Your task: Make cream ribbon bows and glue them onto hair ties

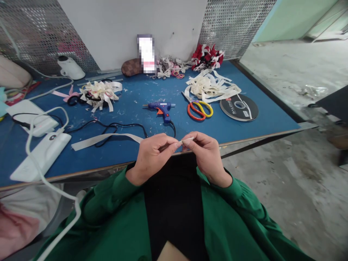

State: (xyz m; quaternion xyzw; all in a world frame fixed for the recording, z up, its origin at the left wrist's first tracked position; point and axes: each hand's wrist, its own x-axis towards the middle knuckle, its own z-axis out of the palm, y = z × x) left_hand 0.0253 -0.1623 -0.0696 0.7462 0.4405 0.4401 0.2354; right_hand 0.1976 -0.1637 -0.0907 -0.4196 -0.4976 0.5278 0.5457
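Close to the table's front edge, my left hand (156,154) and my right hand (204,154) meet, both pinching a cream ribbon (107,137). Its long tail runs out past my left hand and lies on the table to the left. Between the thumbs and forefingers a small end of it shows; how it is folded there is hidden by the fingers. Just beyond my hands lies a blue glue gun (162,107) with an orange trigger, its nozzle pointing left. To its right rest scissors (199,110) with one red and one yellow handle.
A black ribbon spool (227,108) and a heap of cream ribbon (210,86) lie at the right. Ribbon bows (100,93) are piled at the left. Behind stand a phone (146,53) and a red-and-black bundle (207,57). A white power strip (40,156) and cords occupy the left.
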